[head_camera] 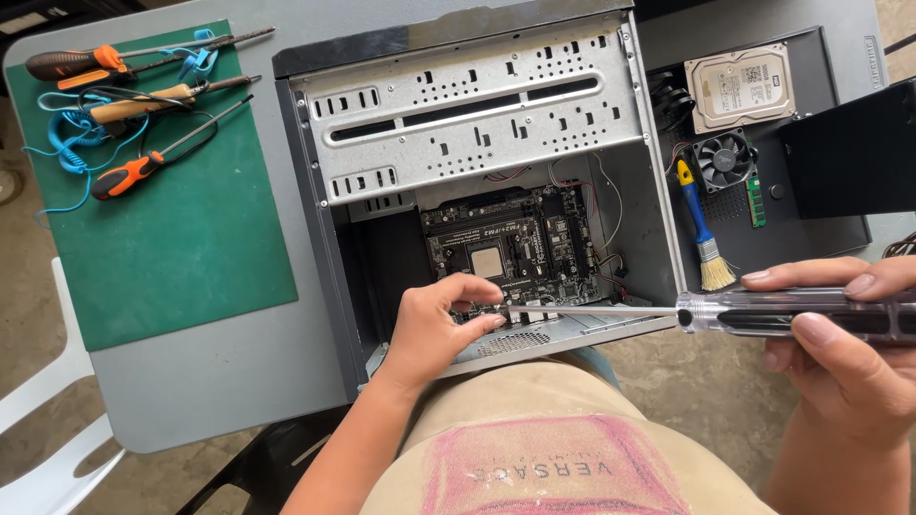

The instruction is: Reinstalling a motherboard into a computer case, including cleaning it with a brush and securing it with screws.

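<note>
So the left hand (441,319) is down inside the open computer case (477,181), fingers curled narrow and pinched around the tip end of a long screwdriver (725,313) right at the near edge of the motherboard (515,250). Can't tell if there's a screw under those fingertips — they cover the spot. The right hand (844,343) is off to the side of the case, closed around the screwdriver's clear-and-black handle, thumb underneath and fingers over the top, so the metal shaft runs flat between the two hands. Just past the right hand's fingers there's a small brush (704,234) with a blue and yellow handle, and beyond that a little black fan (723,157) and a hard drive (739,86), all lying on a dark side panel (840,234). A green memory stick (756,202) sits next to the fan. Well away from the left hand, across the case, there's a green mat (172,248) with a few orange-handled screwdrivers (134,174) and a coiled blue wrist-strap cord (72,143) on it — all resting on the grey table (210,381).
</note>
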